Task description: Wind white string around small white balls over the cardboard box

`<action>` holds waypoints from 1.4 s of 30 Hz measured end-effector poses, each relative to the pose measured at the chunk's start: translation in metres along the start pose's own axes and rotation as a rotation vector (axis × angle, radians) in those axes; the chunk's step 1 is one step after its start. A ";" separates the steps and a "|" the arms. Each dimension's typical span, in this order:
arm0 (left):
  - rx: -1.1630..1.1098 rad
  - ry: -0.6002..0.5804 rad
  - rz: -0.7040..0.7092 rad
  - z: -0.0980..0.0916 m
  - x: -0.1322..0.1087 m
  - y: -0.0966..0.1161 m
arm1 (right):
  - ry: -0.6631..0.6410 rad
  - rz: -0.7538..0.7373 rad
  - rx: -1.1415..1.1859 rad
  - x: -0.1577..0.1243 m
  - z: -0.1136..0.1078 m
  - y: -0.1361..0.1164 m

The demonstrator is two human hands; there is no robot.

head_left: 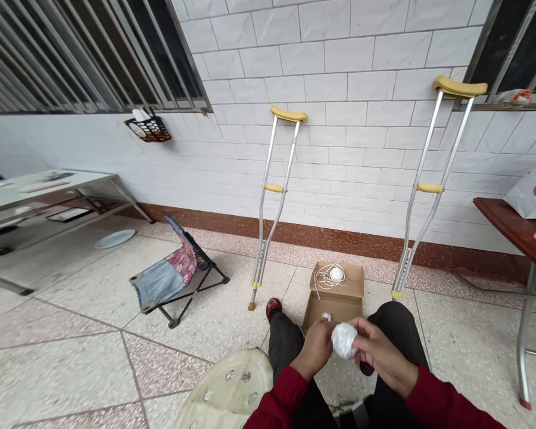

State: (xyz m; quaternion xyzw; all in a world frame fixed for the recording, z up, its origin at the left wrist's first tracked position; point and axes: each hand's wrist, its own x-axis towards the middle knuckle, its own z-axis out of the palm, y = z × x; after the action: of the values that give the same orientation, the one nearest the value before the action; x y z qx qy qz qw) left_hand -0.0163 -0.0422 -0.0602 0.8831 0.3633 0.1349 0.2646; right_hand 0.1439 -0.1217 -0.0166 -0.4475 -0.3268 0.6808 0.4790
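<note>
A white ball of wound cord [344, 341] sits between my hands, above my lap. My right hand [377, 351] grips it from the right, thumb and fingers closed on its side. My left hand [316, 347] is just left of the ball with its fingers curled closed; what they pinch, if anything, is hidden. Small white loops of cord [326, 316] show just beyond the left fingertips. Farther off, an open cardboard box [310, 307] lies on the floor between my feet. On its lid rests another white ball [336, 274] with loose strands around it.
Two crutches [272, 188] [429, 188] lean against the tiled wall. A folding chair [161, 283] stands to the left, with a glass-topped table [89, 179] behind it. A pale plastic stool [232, 387] is by my left leg. At the right is a red-brown table [500, 223] bearing a bag.
</note>
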 end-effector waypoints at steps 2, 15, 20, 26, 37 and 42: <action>0.050 -0.009 0.072 -0.007 0.005 -0.003 | -0.036 0.058 -0.082 -0.009 0.002 0.017; 0.325 0.129 0.144 -0.024 0.009 0.040 | 0.386 -0.049 0.101 0.068 -0.042 0.039; 0.144 0.227 0.066 -0.019 -0.011 0.030 | 0.411 -0.132 0.199 0.069 -0.044 -0.007; 0.027 0.156 -0.048 0.002 -0.014 0.015 | -0.031 0.021 0.119 0.027 -0.011 -0.011; 0.227 -0.011 0.177 -0.036 0.028 0.007 | -0.145 0.213 -0.113 -0.013 -0.006 0.040; 0.382 0.037 0.222 -0.038 0.030 0.045 | 0.208 0.195 -0.020 0.024 -0.034 0.055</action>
State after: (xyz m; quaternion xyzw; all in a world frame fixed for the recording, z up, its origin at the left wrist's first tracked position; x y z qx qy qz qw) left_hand 0.0139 -0.0329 -0.0020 0.9491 0.2877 0.1079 0.0691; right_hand 0.1524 -0.1166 -0.0850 -0.5501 -0.2369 0.6708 0.4374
